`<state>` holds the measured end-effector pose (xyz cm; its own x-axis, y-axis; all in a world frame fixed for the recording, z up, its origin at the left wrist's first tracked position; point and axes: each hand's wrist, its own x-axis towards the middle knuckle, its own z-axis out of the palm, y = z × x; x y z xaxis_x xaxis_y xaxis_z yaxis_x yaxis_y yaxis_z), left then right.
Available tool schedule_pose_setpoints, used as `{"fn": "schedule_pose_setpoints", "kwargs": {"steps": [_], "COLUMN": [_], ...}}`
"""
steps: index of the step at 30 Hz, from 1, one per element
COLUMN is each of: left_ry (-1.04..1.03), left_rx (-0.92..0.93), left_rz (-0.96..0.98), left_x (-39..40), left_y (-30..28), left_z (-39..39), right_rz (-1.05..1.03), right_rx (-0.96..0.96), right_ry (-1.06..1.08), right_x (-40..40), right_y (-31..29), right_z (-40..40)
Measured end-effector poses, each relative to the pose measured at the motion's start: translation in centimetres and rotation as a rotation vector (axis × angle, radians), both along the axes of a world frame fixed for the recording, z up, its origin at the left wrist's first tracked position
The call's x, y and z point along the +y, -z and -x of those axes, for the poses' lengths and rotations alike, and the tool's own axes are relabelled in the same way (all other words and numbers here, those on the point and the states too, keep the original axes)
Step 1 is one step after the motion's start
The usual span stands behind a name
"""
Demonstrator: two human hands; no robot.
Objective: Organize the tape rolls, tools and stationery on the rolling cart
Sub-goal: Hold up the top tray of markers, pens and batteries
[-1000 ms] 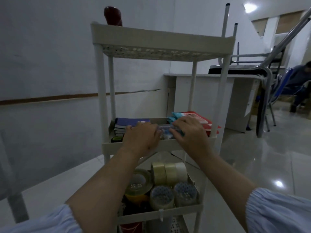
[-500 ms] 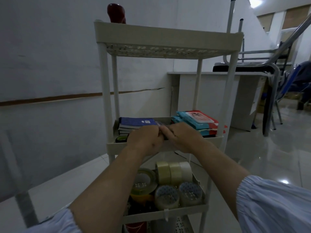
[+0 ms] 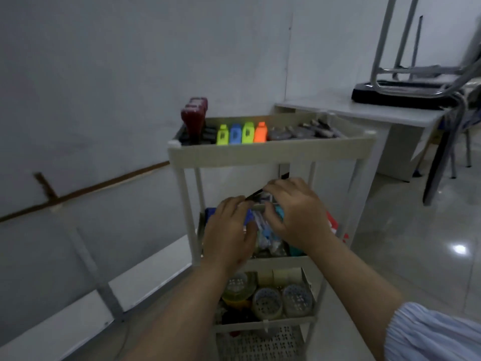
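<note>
Grey walls and a glossy tiled floor surround a three-tier cart [image 3: 270,153] standing just beside a desk [image 3: 364,110]. On its middle shelf [image 3: 276,260], both hands work a bundle of small stationery [image 3: 265,230] between a blue book [image 3: 210,213] and a red one [image 3: 334,225]. Left hand [image 3: 229,235]: fingers curled over the bundle's near side, though whether they pinch it cannot be told. Right hand [image 3: 296,214]: fingers bent down onto the bundle, with a thin black strip [image 3: 260,192] at its fingertips; blur prevents closer identification. Highlighters [image 3: 242,134] and a red stamp [image 3: 194,114] occupy the top tray; tape rolls [image 3: 268,298] fill the bottom shelf. Recommendation: square the loose items together with both hands, keep them between the books, and set them down flat before letting go, lest pieces slip through to the rolls.
</note>
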<state>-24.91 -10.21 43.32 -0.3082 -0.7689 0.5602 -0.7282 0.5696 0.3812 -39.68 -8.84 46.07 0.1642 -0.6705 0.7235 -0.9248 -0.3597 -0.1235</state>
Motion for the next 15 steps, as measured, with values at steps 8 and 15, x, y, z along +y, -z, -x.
{"fn": "schedule_pose_setpoints", "kwargs": {"steps": [8,15], "left_ry": [-0.014,-0.228], "left_rx": [0.103,0.176], "left_rz": [-0.092,-0.251], "left_x": [6.2,5.4], "left_y": [-12.4,-21.2], "left_z": [-1.7,-3.8], "right_rz": [-0.248,-0.426], "right_rx": [-0.03,-0.095], "right_ry": [0.0,0.263], "right_x": [5.6,5.3], "right_y": [-10.6,-17.5], "right_z": [0.0,3.9]}}
